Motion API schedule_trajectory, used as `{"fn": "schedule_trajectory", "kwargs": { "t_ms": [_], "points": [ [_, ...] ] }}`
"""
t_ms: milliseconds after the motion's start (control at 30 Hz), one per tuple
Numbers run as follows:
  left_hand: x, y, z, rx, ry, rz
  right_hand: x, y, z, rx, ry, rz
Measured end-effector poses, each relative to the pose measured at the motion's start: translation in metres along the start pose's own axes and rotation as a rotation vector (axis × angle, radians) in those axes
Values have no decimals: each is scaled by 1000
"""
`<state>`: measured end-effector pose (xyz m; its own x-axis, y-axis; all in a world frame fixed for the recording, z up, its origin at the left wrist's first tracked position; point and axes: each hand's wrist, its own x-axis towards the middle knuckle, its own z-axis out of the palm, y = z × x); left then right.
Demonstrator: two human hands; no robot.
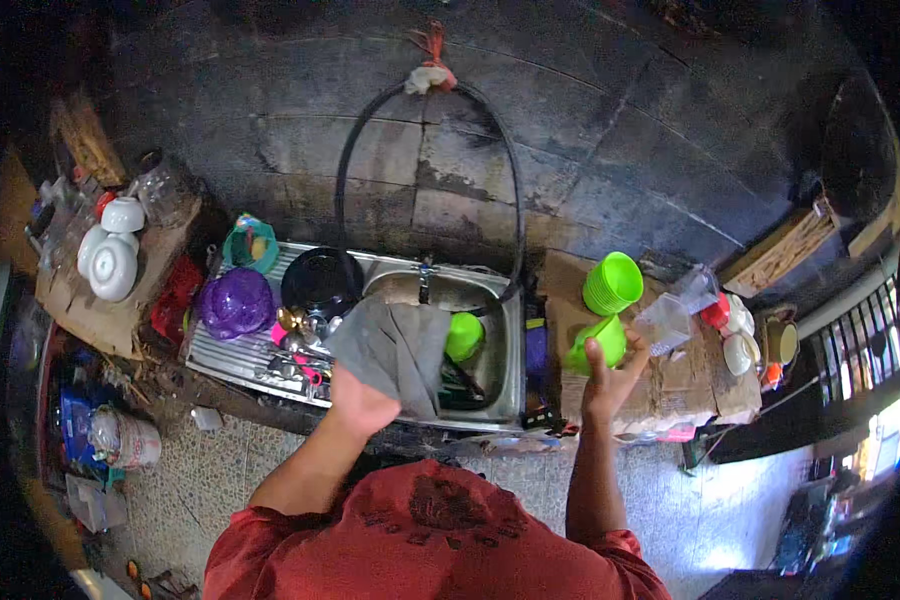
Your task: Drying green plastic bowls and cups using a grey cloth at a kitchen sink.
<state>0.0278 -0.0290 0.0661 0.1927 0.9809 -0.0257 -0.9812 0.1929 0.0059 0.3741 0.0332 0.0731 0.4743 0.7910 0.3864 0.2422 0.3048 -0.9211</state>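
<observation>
My left hand holds a grey cloth that hangs over the left part of the steel sink. Its fingers are hidden by the cloth. At the right, my right hand is beside a green plastic cup or bowl on the cardboard, thumb and fingers apart around its near side; whether it grips the piece is unclear. Just behind stands a stack of green plastic cups. Another green piece lies in the sink basin, near a dark object. Spoons and other cutlery lie left of the cloth.
On the ribbed drainboard are a purple plastic item, a black pan and a teal basket. White bowls stand far left. A black hose arches above the faucet. Clear plastic containers sit on the right.
</observation>
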Motion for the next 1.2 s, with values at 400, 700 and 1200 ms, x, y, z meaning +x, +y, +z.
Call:
{"fn": "schedule_trajectory", "kwargs": {
  "t_ms": [400,700,1200],
  "points": [
    [-5,2,6,128,58,30,68,77,-45,-982,-305,-315],
    [-37,34,17,198,33,286,64,96,-34,-1038,-288,-353],
    [-73,58,38,209,64,426,-44,59,86,-430,-567,-458]
  ]
}}
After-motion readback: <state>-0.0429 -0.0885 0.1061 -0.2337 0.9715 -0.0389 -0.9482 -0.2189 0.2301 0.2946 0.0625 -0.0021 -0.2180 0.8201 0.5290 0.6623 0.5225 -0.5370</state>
